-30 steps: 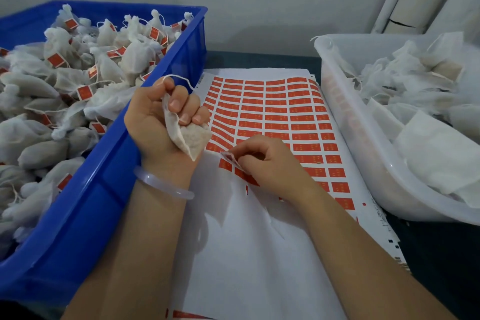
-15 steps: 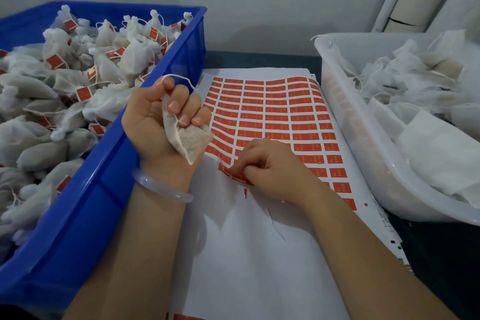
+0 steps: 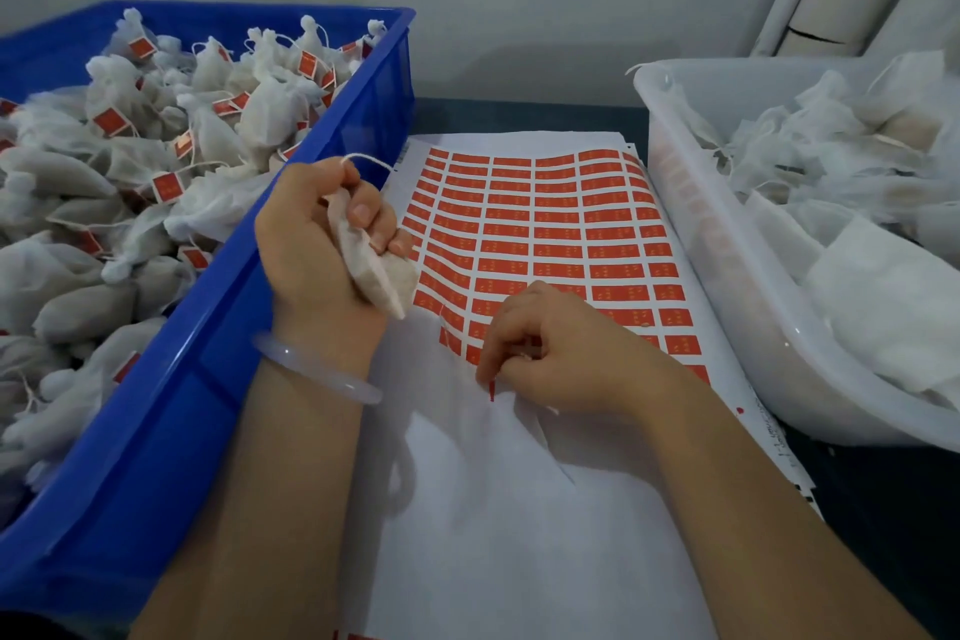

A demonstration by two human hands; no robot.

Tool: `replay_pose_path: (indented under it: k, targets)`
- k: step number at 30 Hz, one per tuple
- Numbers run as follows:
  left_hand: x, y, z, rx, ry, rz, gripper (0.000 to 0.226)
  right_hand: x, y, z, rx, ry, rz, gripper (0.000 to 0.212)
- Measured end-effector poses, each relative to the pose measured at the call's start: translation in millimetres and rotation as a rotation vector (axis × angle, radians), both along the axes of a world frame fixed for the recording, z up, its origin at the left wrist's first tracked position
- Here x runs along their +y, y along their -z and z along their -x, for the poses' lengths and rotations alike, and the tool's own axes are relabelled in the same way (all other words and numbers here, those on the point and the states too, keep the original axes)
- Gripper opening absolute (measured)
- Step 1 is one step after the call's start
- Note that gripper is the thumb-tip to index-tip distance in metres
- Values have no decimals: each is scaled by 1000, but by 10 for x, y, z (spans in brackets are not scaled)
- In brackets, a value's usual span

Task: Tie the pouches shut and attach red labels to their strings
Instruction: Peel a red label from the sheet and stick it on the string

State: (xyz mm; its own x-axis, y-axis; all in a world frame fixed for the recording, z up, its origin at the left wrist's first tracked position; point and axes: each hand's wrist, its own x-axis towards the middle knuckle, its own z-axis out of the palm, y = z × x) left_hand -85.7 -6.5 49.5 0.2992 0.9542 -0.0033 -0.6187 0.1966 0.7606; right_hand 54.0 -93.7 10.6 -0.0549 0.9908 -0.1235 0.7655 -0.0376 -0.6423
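Head cam, looking down at the bench: this is mid-batch, nowhere near the end imo. The blue crate [image 3: 218, 379] on the left is heaped with finished pouches [image 3: 104, 182], necks cinched and little red tags hanging off their strings. The clear tub [image 3: 727, 286] on the right holds a decent pile of unfinished pouches [image 3: 857, 182], flat-looking, with no red on them that I can see. Between the two lies the label sheet [image 3: 550, 224]. Its near part is bare backing paper [image 3: 519, 509] with the stickers gone, and there are plenty of full rows further up. As for the one in progress, the left hand [image 3: 311, 250], bangle [image 3: 317, 372] on the wrist, has its fingers wrapped tight round a pouch [image 3: 384, 281]. It's held just above the sheet's left edge, and the string [image 3: 366, 160] loops out over the top of the fist. Can't tell if the knot is done because the fist hides the neck. No tag on that string yet. The right hand [image 3: 566, 353] is down on the sheet, fingertips curled in and pinching at a red label [image 3: 491, 387] on the nearest remaining row. I can't make out whether it's peeled free. So my guess for this pouch is sticker onto string, then into the blue crate, then on through the rest of the tub.
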Motion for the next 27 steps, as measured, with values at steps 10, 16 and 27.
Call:
replay_pose_path:
  k: [10,16,27]
  targets:
    - [-222,-14,260,1560,21,-405,12,52,69,74,-231,-70,-53,32]
    - [-578,258,437,1541,-19,-465,8,34,132,113,-209,-25,-127,33]
    - [-653,515,471,1181,-191,-384,12,137,236,227,-92,121,-282,8]
